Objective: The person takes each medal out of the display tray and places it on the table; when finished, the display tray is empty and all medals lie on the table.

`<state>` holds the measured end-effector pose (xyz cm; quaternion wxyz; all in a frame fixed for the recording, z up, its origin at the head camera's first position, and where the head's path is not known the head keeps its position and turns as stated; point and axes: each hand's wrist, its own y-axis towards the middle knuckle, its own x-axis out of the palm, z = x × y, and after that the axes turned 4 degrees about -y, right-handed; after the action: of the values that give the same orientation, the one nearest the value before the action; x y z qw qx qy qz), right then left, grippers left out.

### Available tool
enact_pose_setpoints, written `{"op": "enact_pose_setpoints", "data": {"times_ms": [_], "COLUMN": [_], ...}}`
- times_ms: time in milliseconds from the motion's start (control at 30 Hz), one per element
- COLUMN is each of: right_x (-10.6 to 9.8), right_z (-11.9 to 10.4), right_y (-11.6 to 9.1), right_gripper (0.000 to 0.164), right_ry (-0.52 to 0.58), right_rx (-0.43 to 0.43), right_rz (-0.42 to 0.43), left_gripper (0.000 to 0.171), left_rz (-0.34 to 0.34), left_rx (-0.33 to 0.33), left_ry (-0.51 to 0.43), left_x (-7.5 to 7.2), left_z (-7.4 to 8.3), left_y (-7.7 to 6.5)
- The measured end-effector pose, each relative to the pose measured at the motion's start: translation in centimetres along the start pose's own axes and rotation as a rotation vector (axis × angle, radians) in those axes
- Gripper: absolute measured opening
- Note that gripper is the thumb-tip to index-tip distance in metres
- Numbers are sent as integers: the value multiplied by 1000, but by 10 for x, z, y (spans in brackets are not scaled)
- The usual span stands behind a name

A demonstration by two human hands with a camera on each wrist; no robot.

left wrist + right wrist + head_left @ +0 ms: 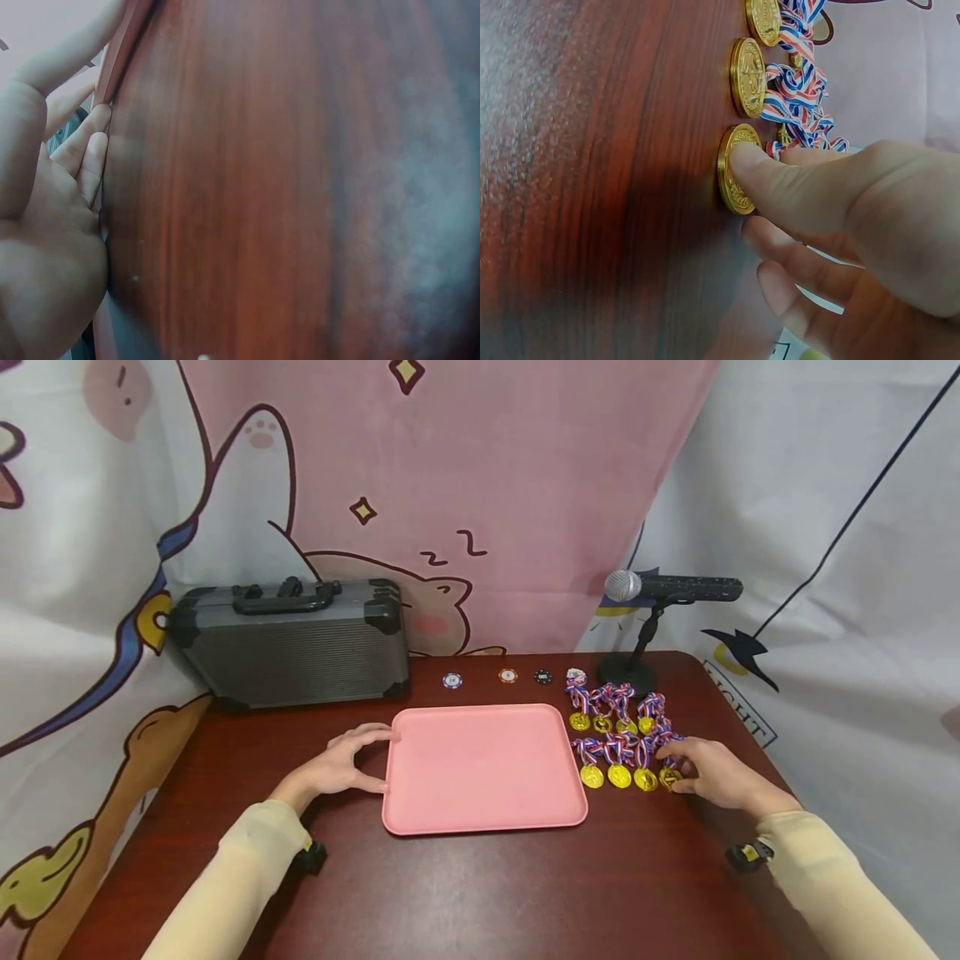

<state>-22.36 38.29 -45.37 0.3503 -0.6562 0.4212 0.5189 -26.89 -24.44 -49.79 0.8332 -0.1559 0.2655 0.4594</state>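
Note:
A pink rectangular tray (483, 768) lies flat on the dark red-brown table. At its left side is my left hand (341, 764), fingers and thumb spread, fingertips right at the rim; the left wrist view shows fingers against the tray's edge (122, 56). To the right of the tray, gold medals (618, 776) with red, white and blue striped ribbons lie in two rows. My right hand (716, 770) pinches the front row's rightmost medal (726, 176), thumb on its face. The index finger is partly hidden near the ribbon, with the other fingers bent beside it.
Behind the tray, a grey and black hard case (300, 647) stands at the back left. Three poker chips (507, 676) lie along the back. At the back right, a microphone (675, 587) sits on a round-based stand (628, 672). A printed curtain (525, 510) hangs behind the table.

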Motion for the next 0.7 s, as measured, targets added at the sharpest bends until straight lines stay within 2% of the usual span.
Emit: {"op": "enact_pose_setpoints", "data": {"times_ms": [200, 333, 433, 567, 700], "right_x": [3, 1, -4, -9, -15], "right_z": [3, 3, 1, -3, -8], "right_y": [-1, -3, -4, -6, -10], "right_gripper": [44, 45, 47, 51, 60], "right_ry": [-13, -25, -29, -29, -52], "right_rx": [-34, -62, -58, -12, 24], "right_rz": [31, 44, 16, -56, -84], "left_gripper": [82, 83, 84, 84, 85], "left_rz": [-2, -1, 2, 1, -1], "left_rx": [18, 5, -3, -10, -15], "left_ry": [17, 13, 10, 4, 2], "left_x": [0, 0, 0, 0, 1], "left_z": [0, 1, 2, 1, 0], "left_y": [0, 1, 0, 0, 0]}}
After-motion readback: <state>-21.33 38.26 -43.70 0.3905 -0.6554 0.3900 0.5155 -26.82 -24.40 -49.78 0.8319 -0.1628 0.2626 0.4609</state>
